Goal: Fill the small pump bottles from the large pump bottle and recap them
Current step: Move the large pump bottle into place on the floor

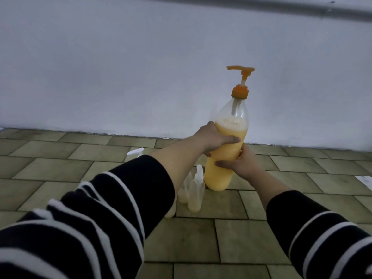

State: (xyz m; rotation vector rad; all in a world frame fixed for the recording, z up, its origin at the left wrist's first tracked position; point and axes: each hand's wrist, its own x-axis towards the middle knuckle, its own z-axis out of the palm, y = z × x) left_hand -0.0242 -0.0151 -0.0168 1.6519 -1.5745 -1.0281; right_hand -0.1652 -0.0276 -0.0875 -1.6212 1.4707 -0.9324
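Observation:
The large pump bottle (223, 174) stands on the tiled floor, clear plastic, mostly full of orange-yellow liquid, with an orange pump head (240, 77) whose spout points left. My left hand (213, 139) grips its upper body from the left. My right hand (239, 162) grips it lower down from the right. Just left of its base stand small clear pump bottles (194, 195) with white tops and pale liquid at the bottom, partly hidden by my left arm. Another white pump top (135, 152) shows behind my left forearm.
A white wall (141, 67) rises close behind the bottles. The floor (201, 238) is olive-grey tile. A white scrap (364, 180) lies at the right edge. My striped sleeves fill the lower corners.

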